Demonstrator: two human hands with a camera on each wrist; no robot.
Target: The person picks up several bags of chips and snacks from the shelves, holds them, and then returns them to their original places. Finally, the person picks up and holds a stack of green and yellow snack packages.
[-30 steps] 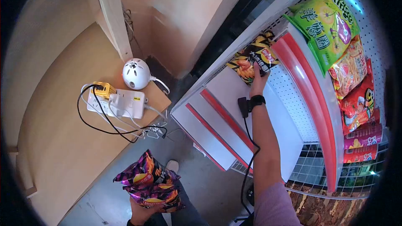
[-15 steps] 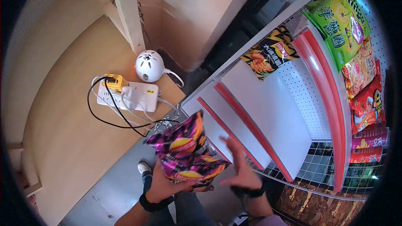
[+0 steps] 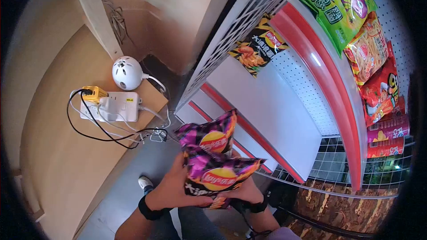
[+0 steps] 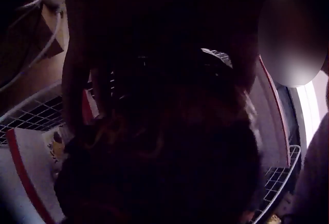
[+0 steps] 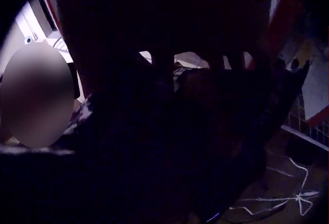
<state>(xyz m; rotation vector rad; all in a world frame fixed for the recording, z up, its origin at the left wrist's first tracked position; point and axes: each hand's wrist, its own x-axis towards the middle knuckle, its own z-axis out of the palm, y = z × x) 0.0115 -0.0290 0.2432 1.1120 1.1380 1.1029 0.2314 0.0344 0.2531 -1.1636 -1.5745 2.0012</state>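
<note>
Two purple-and-black chip bags, a front one [image 3: 218,178] and one behind it [image 3: 212,140], are held together low in front of the body in the head view. My left hand [image 3: 171,191] grips them from the left side, thumb across the front bag. From the right, my right hand [image 3: 247,191] grips the same front bag near its lower edge; its other fingers are mostly hidden behind the bags. A black-and-yellow chip bag [image 3: 260,46] lies at the far end of the white shelf [image 3: 275,98]. Both wrist views are very dark.
Above that shelf, a red-edged shelf [image 3: 318,71] carries a green snack bag [image 3: 336,6], other snack bags and canisters [image 3: 387,129]. To the left, a wooden table [image 3: 58,120] holds a power strip [image 3: 124,106], loose cables and a round white device [image 3: 127,73].
My right hand has left the black-and-yellow bag on the shelf and come down to grip the purple bags. My left hand has raised those bags and brought them to the right.
</note>
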